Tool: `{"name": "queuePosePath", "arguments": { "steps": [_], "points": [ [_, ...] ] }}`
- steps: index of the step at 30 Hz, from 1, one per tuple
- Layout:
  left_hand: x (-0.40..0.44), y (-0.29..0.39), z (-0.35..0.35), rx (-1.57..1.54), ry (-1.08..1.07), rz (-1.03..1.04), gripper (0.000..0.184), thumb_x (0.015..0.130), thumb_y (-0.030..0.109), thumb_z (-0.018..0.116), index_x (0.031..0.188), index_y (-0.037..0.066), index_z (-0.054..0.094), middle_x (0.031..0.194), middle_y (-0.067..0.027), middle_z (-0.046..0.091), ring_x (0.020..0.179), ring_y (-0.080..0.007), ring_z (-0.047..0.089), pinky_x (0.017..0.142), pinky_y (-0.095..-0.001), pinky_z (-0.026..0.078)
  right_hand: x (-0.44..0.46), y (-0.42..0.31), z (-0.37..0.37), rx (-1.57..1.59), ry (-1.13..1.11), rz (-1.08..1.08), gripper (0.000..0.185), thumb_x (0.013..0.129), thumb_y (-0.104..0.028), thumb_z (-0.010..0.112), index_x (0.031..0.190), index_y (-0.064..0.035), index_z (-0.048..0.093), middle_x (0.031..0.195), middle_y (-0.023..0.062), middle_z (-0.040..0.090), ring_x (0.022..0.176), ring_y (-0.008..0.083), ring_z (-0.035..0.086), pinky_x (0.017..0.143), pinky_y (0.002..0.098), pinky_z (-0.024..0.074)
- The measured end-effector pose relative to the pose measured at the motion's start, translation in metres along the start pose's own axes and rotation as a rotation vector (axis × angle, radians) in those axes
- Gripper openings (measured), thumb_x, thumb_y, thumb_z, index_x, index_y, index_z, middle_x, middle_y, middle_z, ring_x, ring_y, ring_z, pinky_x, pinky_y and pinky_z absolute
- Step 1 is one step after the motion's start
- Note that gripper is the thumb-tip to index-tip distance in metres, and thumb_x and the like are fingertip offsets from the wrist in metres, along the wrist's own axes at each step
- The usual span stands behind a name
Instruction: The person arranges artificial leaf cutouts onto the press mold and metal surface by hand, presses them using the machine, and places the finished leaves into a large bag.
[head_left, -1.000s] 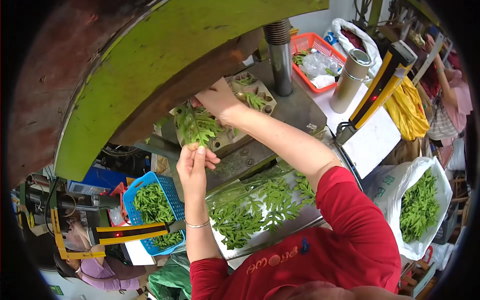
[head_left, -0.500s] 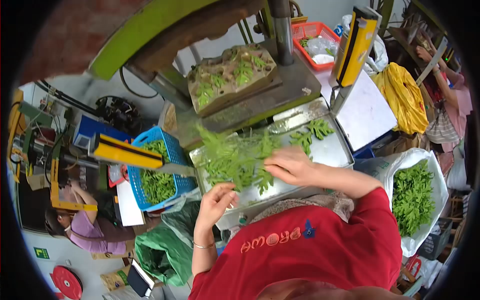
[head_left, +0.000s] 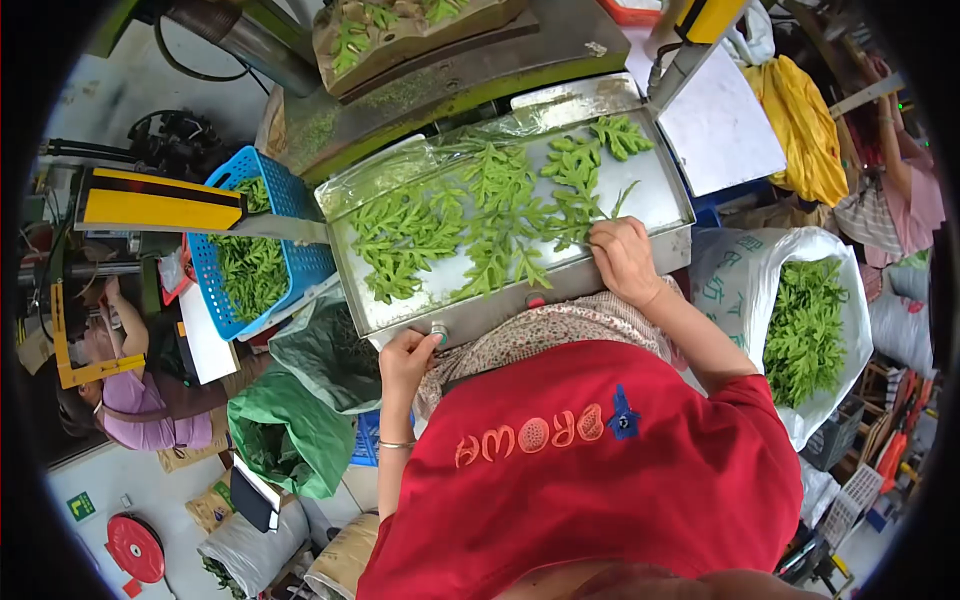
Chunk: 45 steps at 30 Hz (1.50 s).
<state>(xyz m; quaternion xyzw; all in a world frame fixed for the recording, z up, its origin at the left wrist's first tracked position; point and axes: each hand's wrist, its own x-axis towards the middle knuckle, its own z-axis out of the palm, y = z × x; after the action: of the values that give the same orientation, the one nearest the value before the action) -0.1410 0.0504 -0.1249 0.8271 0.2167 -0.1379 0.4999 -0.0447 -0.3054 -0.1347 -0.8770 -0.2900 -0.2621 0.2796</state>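
Note:
A metal tray (head_left: 500,248) in front of me carries several loose green lobed leaves (head_left: 405,235), spread in clusters over its floor. At the tray's front panel, my left hand (head_left: 405,362) is curled, its thumb against a green push button (head_left: 438,335). My right hand (head_left: 627,262) lies over the tray's front right edge with its fingers bent and close together. Whatever is under those fingers is hidden. A leaf stem pokes up just beside them. Between my hands, a red button (head_left: 535,300) shows on the front panel.
Behind the tray, a press holds a metal die block (head_left: 420,45) with leaves on it. Yellow-and-black guards (head_left: 165,200) flank the tray. A blue basket (head_left: 318,262) and a white sack (head_left: 725,265) hold more leaves. Green bags (head_left: 335,445) stand at left. Co-workers sit on both sides.
Both hands have come back from the leaves to the tray's front edge. The blurred, moving leaves now lie still and spread out. My view has tilted lower.

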Motion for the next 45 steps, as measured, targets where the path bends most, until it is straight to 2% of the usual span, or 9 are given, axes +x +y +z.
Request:
{"name": "queuePosePath", "arguments": {
  "steps": [22, 26, 31, 36, 39, 41, 42, 44, 45],
  "points": [
    [0.003, -0.001, -0.003, 0.047, -0.001, 0.001, 0.019, 0.077, 0.015, 0.073, 0.069, 0.000, 0.063, 0.054, -0.0002, 0.055, 0.046, -0.0103, 0.041, 0.045, -0.0233, 0.035, 0.011, -0.003, 0.000, -0.016, -0.058, 0.064, 0.014, 0.077, -0.005, 0.062, 0.091, -0.0045, 0.059, 0.093, 0.0049, 0.062, 0.076, 0.0194, 0.056, 0.077, 0.0308, 0.0422],
    [-0.014, 0.048, -0.007, 0.336, 0.013, 0.174, 0.016, 0.078, 0.013, 0.072, 0.072, 0.001, 0.063, 0.054, -0.0004, 0.055, 0.046, -0.0106, 0.041, 0.045, -0.0231, 0.035, 0.043, -0.018, -0.022, -0.048, -0.014, -0.051, 0.015, 0.075, -0.006, 0.065, 0.089, -0.0062, 0.061, 0.084, 0.0020, 0.062, 0.065, 0.0156, 0.054, 0.069, 0.0267, 0.0403],
    [-0.030, 0.156, 0.010, -0.143, -0.008, 0.523, 0.010, 0.082, 0.003, 0.064, 0.091, 0.000, 0.066, 0.067, -0.0023, 0.060, 0.050, -0.0087, 0.048, 0.047, -0.0194, 0.037, 0.096, -0.053, -0.039, -0.073, 0.141, -0.297, 0.015, 0.072, -0.005, 0.068, 0.087, -0.0053, 0.064, 0.078, 0.0020, 0.064, 0.058, 0.0146, 0.055, 0.061, 0.0260, 0.0402],
    [-0.016, 0.182, 0.034, -0.365, 0.059, 0.770, 0.016, 0.081, -0.001, 0.062, 0.097, 0.000, 0.067, 0.071, -0.0030, 0.063, 0.053, -0.0087, 0.053, 0.047, -0.0192, 0.038, 0.105, -0.080, -0.040, -0.093, 0.225, -0.386, 0.015, 0.073, -0.008, 0.070, 0.087, -0.0057, 0.064, 0.080, 0.0022, 0.066, 0.057, 0.0125, 0.055, 0.057, 0.0236, 0.0385],
    [-0.006, 0.180, 0.021, -0.132, 0.202, 0.945, 0.016, 0.082, -0.002, 0.062, 0.096, -0.001, 0.067, 0.072, -0.0032, 0.063, 0.054, -0.0086, 0.054, 0.047, -0.0186, 0.039, 0.104, -0.076, -0.048, -0.116, 0.178, -0.206, 0.016, 0.073, -0.010, 0.071, 0.087, -0.0048, 0.065, 0.080, 0.0029, 0.066, 0.057, 0.0140, 0.056, 0.057, 0.0235, 0.0401],
    [-0.003, 0.177, 0.013, 0.112, 0.353, 1.090, 0.015, 0.082, -0.003, 0.061, 0.096, -0.001, 0.067, 0.072, -0.0034, 0.064, 0.054, -0.0085, 0.054, 0.047, -0.0180, 0.039, 0.098, -0.049, -0.047, 0.037, -0.065, 0.092, 0.024, 0.074, -0.012, 0.071, 0.095, -0.0035, 0.064, 0.089, 0.0050, 0.067, 0.057, 0.0168, 0.056, 0.061, 0.0257, 0.0435],
    [-0.004, 0.177, 0.012, 0.115, 0.357, 1.089, 0.015, 0.082, -0.003, 0.061, 0.096, -0.001, 0.067, 0.072, -0.0034, 0.064, 0.054, -0.0085, 0.054, 0.047, -0.0180, 0.039, 0.104, -0.049, -0.049, 0.077, -0.003, 0.086, 0.030, 0.074, -0.013, 0.071, 0.102, -0.0033, 0.063, 0.096, 0.0063, 0.066, 0.061, 0.0179, 0.058, 0.063, 0.0273, 0.0448],
    [-0.006, 0.180, 0.012, 0.015, 0.163, 0.957, 0.016, 0.081, -0.001, 0.062, 0.097, 0.000, 0.067, 0.072, -0.0037, 0.065, 0.053, -0.0089, 0.053, 0.046, -0.0194, 0.039, 0.124, -0.056, -0.060, 0.119, 0.058, 0.084, 0.037, 0.075, -0.013, 0.071, 0.109, -0.0032, 0.061, 0.102, 0.0075, 0.065, 0.064, 0.0191, 0.059, 0.065, 0.0289, 0.0462],
    [-0.008, 0.182, 0.013, -0.034, 0.062, 0.887, 0.017, 0.081, -0.001, 0.063, 0.097, 0.001, 0.067, 0.072, -0.0038, 0.065, 0.052, -0.0090, 0.053, 0.046, -0.0201, 0.039, 0.138, -0.067, -0.061, 0.274, 0.067, -0.057, 0.043, 0.075, -0.014, 0.072, 0.114, -0.0043, 0.058, 0.106, 0.0082, 0.064, 0.069, 0.0185, 0.060, 0.065, 0.0290, 0.0467]
  ]
}}
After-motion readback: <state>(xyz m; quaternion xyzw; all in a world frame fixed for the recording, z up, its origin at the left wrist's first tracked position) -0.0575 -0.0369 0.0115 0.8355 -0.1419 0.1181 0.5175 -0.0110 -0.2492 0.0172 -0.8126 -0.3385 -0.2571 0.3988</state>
